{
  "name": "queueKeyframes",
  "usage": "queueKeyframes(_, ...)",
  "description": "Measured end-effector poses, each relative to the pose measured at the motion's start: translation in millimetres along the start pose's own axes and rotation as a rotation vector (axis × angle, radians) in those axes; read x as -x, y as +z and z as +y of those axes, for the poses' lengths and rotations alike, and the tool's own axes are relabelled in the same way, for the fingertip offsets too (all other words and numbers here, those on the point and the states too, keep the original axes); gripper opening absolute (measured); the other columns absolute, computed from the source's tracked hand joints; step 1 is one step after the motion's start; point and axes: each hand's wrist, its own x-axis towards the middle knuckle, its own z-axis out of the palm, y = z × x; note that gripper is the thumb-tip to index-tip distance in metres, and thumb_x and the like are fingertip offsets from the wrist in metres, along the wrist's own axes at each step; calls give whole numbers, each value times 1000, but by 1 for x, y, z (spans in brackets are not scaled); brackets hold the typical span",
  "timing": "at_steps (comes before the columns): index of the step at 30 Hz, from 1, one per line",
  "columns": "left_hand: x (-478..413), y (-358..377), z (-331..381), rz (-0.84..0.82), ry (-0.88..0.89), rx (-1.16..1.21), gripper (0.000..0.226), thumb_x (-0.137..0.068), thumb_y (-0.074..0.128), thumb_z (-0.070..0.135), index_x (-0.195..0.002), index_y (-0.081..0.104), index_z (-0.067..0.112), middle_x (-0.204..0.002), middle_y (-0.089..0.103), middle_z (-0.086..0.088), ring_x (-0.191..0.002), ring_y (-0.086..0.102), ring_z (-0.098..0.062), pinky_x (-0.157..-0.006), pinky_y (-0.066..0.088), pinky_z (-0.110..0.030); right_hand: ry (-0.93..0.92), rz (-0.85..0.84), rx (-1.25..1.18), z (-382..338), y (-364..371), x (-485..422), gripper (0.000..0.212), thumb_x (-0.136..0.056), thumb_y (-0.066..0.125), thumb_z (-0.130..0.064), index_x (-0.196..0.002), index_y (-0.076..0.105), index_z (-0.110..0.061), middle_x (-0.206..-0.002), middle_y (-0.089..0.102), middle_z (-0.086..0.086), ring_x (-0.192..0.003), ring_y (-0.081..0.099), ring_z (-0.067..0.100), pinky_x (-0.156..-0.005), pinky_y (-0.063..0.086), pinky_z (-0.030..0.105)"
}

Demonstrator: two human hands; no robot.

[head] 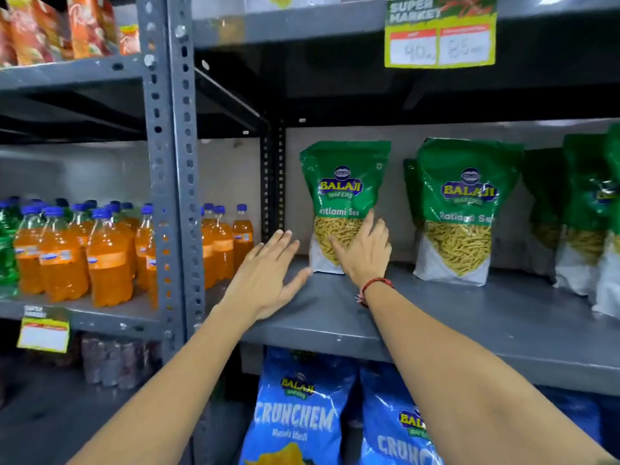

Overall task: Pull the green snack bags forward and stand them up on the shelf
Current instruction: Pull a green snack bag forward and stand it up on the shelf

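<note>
Several green snack bags stand upright on the grey shelf (469, 327). The leftmost green bag (342, 182) stands near the shelf's back wall. My right hand (364, 250) lies flat against its lower front, fingers spread, not wrapped around it. My left hand (271, 276) hovers open just left of the bag's base, thumb tip close to its bottom corner. A second green bag (459, 209) stands to the right, with another partly hidden behind it. More green bags (583, 216) crowd the far right, closer to the shelf's front.
A perforated grey upright post (174, 182) stands left of my hands. Orange soda bottles (104, 250) fill the left shelf. Blue snack bags (302, 411) sit on the shelf below. A price tag (439, 31) hangs from the shelf above.
</note>
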Motion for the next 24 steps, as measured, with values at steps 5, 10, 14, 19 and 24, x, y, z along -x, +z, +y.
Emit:
queueKeyframes(5,29,10,-3,-52,-6,82,61,-95,33,51,-143,36,14,-155,29,-4,-145,18,-14,-117,14,-32,173,-87,-112,-7,16,-4,105,-76,65,-60,-148,14,-2,-138,36,21,-128,37,36,-101,36,46)
queueKeyframes(10,45,17,-2,-9,-138,170,58,-93,28,58,-123,61,21,-128,64,-3,-121,55,-19,-94,45,-36,270,-101,-224,-17,27,-11,118,-65,75,-60,-148,13,-3,-137,36,20,-128,39,36,-100,38,48)
queueKeyframes(14,52,17,3,125,-98,105,72,-83,14,59,-98,73,21,-97,76,-2,-91,69,-24,-69,54,-39,341,-43,-260,-22,34,-15,122,-60,78,-61,-147,15,-4,-136,35,19,-127,39,36,-98,40,48)
queueKeyframes(19,54,17,3,129,-93,101,63,-85,20,53,-90,74,19,-89,77,-1,-82,70,-25,-59,55,-37,377,22,-233,-28,38,-16,123,-56,78,-63,-145,18,-3,-134,36,17,-123,39,34,-94,43,48)
queueKeyframes(24,57,20,1,113,-54,105,59,-87,21,50,-93,71,19,-94,76,1,-87,69,-21,-59,53,-33,422,34,-242,-36,40,-18,126,-56,81,-58,-147,14,-2,-137,35,16,-124,40,32,-95,43,47)
